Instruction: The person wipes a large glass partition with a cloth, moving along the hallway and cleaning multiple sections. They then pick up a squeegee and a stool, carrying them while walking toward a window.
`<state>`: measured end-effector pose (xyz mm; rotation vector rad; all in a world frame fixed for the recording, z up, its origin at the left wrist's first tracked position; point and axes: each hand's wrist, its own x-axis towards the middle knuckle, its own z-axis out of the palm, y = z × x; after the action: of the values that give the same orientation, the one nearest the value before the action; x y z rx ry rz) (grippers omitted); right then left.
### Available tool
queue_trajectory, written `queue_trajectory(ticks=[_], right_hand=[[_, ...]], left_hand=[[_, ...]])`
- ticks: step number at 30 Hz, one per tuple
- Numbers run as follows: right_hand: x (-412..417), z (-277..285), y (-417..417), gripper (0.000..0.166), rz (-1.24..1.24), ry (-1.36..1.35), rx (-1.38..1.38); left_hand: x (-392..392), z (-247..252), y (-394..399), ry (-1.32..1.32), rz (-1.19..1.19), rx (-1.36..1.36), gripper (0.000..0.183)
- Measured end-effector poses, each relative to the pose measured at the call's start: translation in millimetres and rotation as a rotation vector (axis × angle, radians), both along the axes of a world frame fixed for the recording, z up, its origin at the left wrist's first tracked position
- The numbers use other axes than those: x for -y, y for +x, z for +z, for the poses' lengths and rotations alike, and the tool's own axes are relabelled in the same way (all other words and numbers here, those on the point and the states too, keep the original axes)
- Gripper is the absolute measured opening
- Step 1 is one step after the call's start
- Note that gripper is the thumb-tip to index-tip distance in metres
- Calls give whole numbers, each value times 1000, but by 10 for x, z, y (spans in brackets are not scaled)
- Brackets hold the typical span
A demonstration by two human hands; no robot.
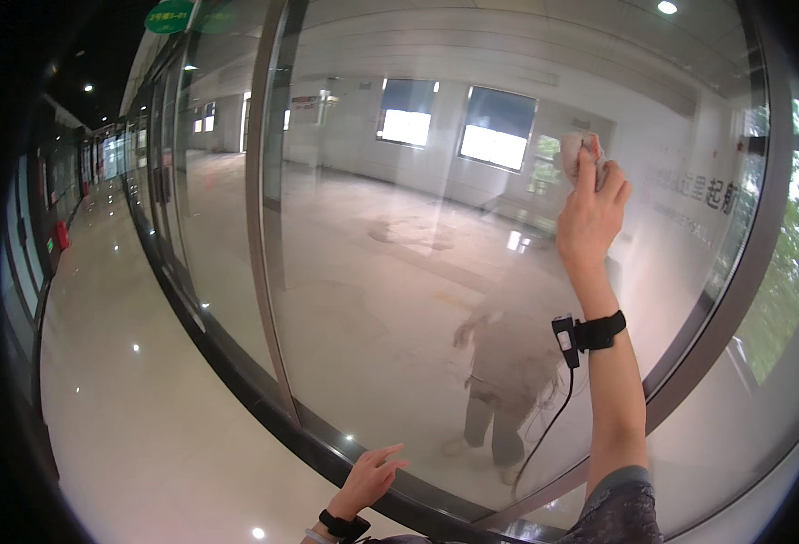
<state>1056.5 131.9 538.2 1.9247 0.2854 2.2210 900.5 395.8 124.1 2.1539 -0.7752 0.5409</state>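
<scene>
My right hand (593,214) is raised at the upper right, its fingers closed on a crumpled pale cloth (571,155) with a reddish edge. The cloth lies against a large glass pane (399,292), as far as the view tells. A black strap with a small cabled device (566,340) sits on the right wrist. Low in the view, my left hand (370,478) holds nothing, fingers apart, near the pane's lower edge; whether it touches the glass I cannot tell. The glass shows a dim reflection of a standing person.
Metal frame posts (267,238) divide the glass wall, with a dark base ledge (236,381) below. A glossy tiled corridor floor (127,408) runs off to the left, past a red box (63,235). Behind the glass is a room with windows. A green sign (168,16) hangs at upper left.
</scene>
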Motion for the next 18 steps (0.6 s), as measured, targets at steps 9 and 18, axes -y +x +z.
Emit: queue_trajectory(ticks=[9, 18], right_hand=[[-377, -1130, 258, 36, 68, -922, -700], [-764, 209, 547, 60, 7, -22, 72]], left_hand=[[-232, 192, -82, -27, 58, 20, 34], [-576, 103, -184, -69, 160, -98, 32]])
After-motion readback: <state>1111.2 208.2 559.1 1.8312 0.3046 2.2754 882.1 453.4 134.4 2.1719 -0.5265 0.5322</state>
